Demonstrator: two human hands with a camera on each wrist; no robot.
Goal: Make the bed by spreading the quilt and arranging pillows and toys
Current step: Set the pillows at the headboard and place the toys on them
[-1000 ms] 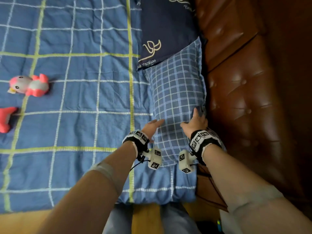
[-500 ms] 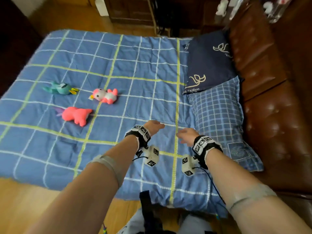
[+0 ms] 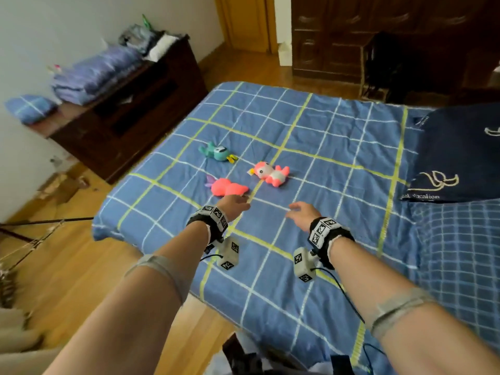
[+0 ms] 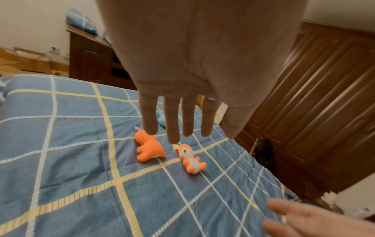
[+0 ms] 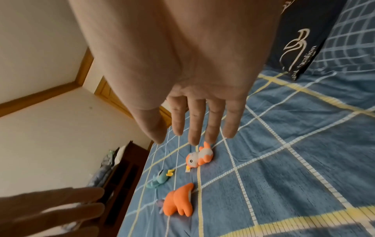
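Observation:
A blue checked quilt (image 3: 324, 147) lies spread flat over the bed. Three soft toys sit on it: a pink one (image 3: 227, 187) (image 4: 149, 148) (image 5: 178, 200), a pink-and-white one (image 3: 270, 173) (image 4: 191, 158) (image 5: 199, 155) and a teal one (image 3: 217, 152) (image 5: 161, 178). My left hand (image 3: 235, 204) (image 4: 182, 112) hovers with straight fingers just short of the pink toy, holding nothing. My right hand (image 3: 300, 211) (image 5: 198, 118) reaches out beside it, fingers straight and empty. A navy pillow (image 3: 457, 155) (image 5: 298, 40) and a blue checked pillow (image 3: 460, 253) lie at the right.
A dark wooden cabinet (image 3: 130, 109) stands left of the bed with folded bedding (image 3: 92, 74) and a small checked cushion (image 3: 29, 108) on top. A dark wardrobe (image 3: 351, 36) stands beyond the bed. Wooden floor (image 3: 67, 261) runs along the near left side.
Both hands have left the checked pillow and moved left across the quilt toward the toys. My view has swung left, so the headboard is out of sight.

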